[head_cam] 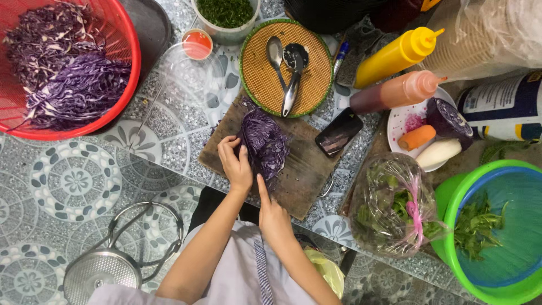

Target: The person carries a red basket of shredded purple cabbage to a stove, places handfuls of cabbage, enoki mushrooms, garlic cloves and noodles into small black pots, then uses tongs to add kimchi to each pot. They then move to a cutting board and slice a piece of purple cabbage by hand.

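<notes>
Both bare forearms are stretched forward from the bottom of the view, drawn close together. The left hand (236, 164) is held palm down, fingers curled inward, knuckles raised. The right hand (273, 217) is set just beside it, index finger extended straight ahead, remaining fingers folded under in a closed grip.

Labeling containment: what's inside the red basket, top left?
The red basket holds a heap of shredded purple cabbage. The heap covers most of the basket's floor, so anything beneath it cannot be seen; the frame crops the basket.
</notes>
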Available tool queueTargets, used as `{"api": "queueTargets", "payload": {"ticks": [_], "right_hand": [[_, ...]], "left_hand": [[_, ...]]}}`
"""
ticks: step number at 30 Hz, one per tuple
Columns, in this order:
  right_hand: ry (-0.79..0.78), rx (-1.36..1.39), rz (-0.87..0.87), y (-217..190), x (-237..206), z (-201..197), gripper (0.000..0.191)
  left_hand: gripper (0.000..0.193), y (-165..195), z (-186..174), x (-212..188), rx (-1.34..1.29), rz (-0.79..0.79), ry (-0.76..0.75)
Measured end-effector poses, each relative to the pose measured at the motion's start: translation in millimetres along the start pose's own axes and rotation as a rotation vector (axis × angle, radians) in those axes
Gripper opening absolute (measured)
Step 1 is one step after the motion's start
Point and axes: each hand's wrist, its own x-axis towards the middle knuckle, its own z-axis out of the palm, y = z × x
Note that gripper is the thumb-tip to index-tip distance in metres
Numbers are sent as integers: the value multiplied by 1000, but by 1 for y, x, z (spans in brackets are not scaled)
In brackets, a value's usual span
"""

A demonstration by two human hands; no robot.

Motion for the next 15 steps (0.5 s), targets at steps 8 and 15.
{"api": "queueTargets", "payload": {"ticks": [8, 15], "right_hand": [[107, -33, -89, -3, 34, 4, 87], [-12, 136, -3, 15, -15, -19, 78]], "left_hand": [[22, 1, 1, 3, 3, 4, 22], [22, -4, 0, 2, 9, -6, 23]]}}
